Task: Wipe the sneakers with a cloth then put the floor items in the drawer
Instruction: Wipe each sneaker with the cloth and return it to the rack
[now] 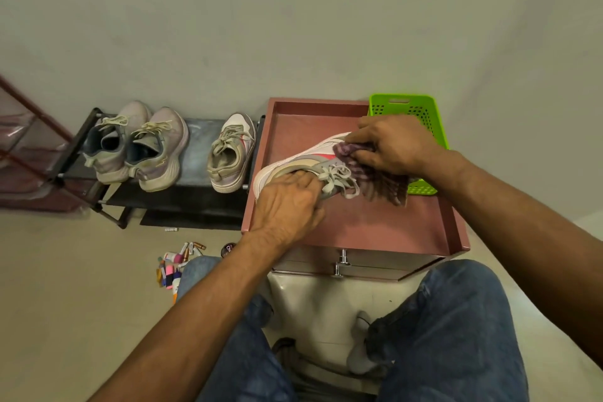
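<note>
The sneaker (303, 158) lies on its side on the recessed top surface of a reddish-brown drawer cabinet (375, 222), toe pointing away toward the wall. The left hand (287, 206) holds it at the heel end, fingers (303, 181) curled into the collar opening beside the loose laces. The right hand (391, 143) grips a purple striped cloth (375, 179), fingers bunched around the fabric and pressing it against the sneaker's toe area; the rest of the cloth hangs down over the laces and onto the surface.

A green perforated basket (411, 111) stands at the far right corner of the cabinet, partly behind the right hand. Two chrome drawer handles (341, 266) show on the cabinet front, between the person's knees in blue jeans.

To the left of the cabinet stands a low black shoe rack (195, 143). It carries a matching single sneaker (233, 153) nearest the cabinet and a pair of pale lilac running shoes (137, 143) further left.

On the floor in front of the rack, near the person's left knee, lies a cluster of small items (176, 264): tubes, batteries and a round tin (228, 249).
</note>
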